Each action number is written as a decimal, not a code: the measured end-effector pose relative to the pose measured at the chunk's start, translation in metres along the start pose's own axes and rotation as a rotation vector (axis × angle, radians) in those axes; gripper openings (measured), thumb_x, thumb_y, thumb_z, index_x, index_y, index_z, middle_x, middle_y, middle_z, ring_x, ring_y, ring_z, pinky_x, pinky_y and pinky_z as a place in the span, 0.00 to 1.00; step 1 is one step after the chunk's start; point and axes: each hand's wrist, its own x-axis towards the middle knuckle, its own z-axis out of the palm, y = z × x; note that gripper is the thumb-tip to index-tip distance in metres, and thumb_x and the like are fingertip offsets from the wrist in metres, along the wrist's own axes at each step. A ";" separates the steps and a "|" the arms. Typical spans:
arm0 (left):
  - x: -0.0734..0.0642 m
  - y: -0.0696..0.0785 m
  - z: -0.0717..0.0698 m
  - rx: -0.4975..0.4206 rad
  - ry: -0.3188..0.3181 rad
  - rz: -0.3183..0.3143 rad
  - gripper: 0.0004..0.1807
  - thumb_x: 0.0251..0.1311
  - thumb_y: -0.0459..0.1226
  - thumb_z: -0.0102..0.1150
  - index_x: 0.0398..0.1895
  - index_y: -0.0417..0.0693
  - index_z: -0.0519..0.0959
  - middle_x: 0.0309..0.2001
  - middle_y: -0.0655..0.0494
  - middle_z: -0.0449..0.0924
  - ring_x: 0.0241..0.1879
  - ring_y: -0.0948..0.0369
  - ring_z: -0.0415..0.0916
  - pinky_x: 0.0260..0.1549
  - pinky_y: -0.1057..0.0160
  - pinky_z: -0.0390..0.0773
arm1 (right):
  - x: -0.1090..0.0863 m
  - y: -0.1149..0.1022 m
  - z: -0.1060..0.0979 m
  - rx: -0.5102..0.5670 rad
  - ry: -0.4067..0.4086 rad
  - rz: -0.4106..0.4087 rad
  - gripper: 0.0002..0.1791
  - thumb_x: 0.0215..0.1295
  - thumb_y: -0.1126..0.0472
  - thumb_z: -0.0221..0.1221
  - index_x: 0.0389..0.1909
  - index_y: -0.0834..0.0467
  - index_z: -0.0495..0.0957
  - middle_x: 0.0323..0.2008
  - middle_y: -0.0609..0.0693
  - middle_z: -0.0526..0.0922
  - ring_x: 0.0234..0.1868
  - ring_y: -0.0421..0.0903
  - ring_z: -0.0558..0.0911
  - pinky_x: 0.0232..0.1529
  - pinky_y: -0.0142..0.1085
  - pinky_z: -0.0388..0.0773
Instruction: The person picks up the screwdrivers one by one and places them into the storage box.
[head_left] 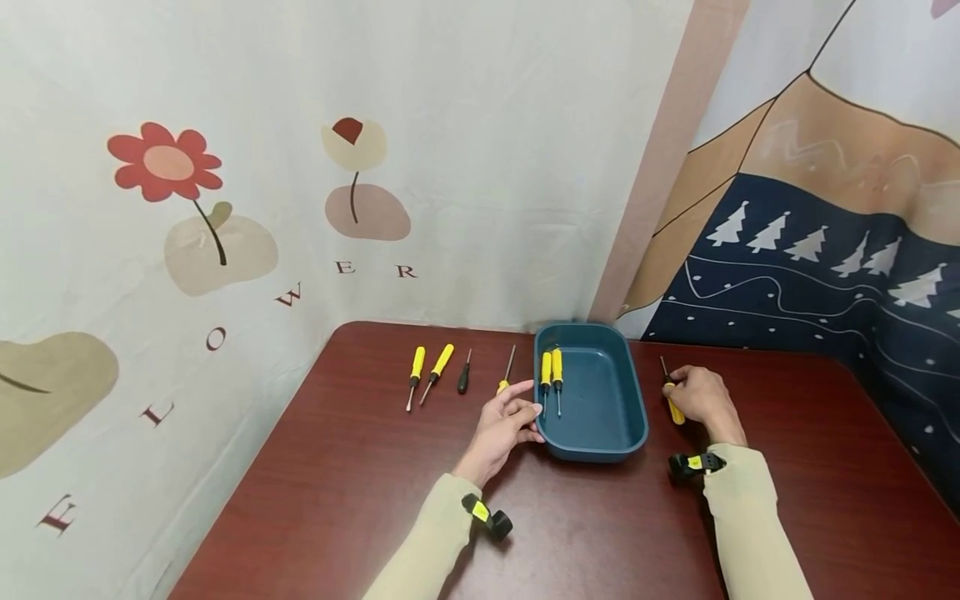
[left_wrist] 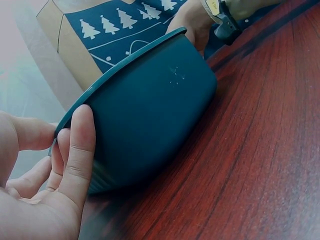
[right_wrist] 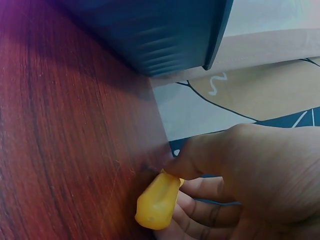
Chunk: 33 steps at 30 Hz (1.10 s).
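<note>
A left hand (head_left: 498,429) is pinching a blue bin's (head_left: 600,400) rim; a yellow screwdriver (head_left: 677,412) is resting in a right hand's (head_left: 705,396) pinch.
At lower centre, the left grip is probably best kept light, just steadying the bin. Right of it, thumb and fingers are gripping the screwdriver near its shaft, the handle's butt sticking out toward the frame's bottom; a firm pinch should prevent swivelling.
</note>
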 end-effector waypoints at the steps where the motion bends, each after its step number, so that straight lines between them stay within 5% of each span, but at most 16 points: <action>1: 0.000 0.000 0.000 -0.001 0.000 0.000 0.29 0.69 0.29 0.60 0.73 0.43 0.69 0.36 0.54 0.78 0.27 0.63 0.77 0.28 0.66 0.86 | 0.000 0.000 0.000 -0.001 0.003 0.001 0.23 0.70 0.58 0.58 0.56 0.73 0.76 0.42 0.66 0.81 0.39 0.56 0.78 0.33 0.38 0.75; 21: -0.001 0.001 0.001 0.007 0.001 -0.002 0.29 0.69 0.29 0.60 0.72 0.44 0.69 0.35 0.55 0.79 0.27 0.63 0.76 0.29 0.66 0.86 | 0.001 0.004 -0.003 0.109 0.017 -0.009 0.23 0.74 0.57 0.54 0.61 0.70 0.73 0.45 0.65 0.80 0.39 0.54 0.78 0.33 0.33 0.74; 33: -0.001 0.001 0.000 0.005 -0.001 -0.005 0.28 0.70 0.29 0.60 0.73 0.44 0.69 0.34 0.58 0.79 0.27 0.63 0.76 0.29 0.66 0.86 | 0.001 -0.004 -0.006 0.280 0.061 -0.045 0.23 0.75 0.59 0.55 0.63 0.69 0.72 0.50 0.66 0.79 0.33 0.45 0.83 0.32 0.32 0.87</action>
